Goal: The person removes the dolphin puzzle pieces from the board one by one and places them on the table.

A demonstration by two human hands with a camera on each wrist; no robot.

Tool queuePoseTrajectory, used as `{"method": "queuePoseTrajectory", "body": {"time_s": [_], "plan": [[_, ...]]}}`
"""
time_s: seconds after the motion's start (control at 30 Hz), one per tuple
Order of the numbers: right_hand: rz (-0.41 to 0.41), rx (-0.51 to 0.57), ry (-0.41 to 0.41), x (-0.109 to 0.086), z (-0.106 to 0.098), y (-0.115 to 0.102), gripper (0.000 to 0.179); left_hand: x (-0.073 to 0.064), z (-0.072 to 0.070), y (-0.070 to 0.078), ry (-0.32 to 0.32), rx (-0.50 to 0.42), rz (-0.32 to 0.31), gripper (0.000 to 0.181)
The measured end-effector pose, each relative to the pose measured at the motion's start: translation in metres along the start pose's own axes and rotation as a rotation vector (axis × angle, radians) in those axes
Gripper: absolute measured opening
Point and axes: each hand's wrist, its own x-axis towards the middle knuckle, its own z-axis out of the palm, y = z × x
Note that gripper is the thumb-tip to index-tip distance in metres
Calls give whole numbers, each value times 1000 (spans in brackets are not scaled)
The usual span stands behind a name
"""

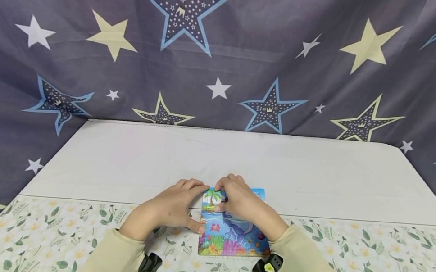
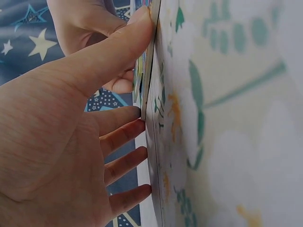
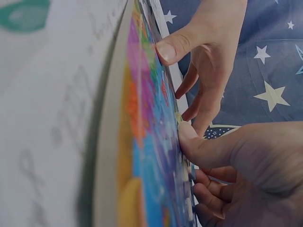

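Note:
A jigsaw puzzle (image 1: pixel 225 241) with a bright sea scene, including a crab and a dolphin, lies flat on the table. My left hand (image 1: pixel 173 203) is at its left side, fingers spread and fairly straight. The left thumb presses on the left edge, and the index fingertip touches the far left corner. My right hand (image 1: pixel 241 198) reaches over the far part of the picture, hiding some of it. Between its thumb and index finger it pinches a palm-tree puzzle piece (image 1: pixel 212 197) at the far left corner. In the left wrist view, that piece (image 2: pixel 138 87) sits slightly tilted above the board.
A white table (image 1: pixel 319 175) has a floral-print cover (image 1: pixel 350 256) across its near half. Behind and beside it hangs a dark curtain (image 1: pixel 228 55) with stars. A small black device (image 1: pixel 267 267) is strapped to each wrist.

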Motion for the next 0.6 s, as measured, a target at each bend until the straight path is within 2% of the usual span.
{"method": "queuePoseTrajectory", "body": {"time_s": [0.33,0.6], "plan": [[-15,12,-9,-1,-2,-1,44,-1,-1,0,-4,-10,-6,103],[-88,102,12,-2,-13,4,24,-1,-1,0,-4,-9,-7,102]]}}
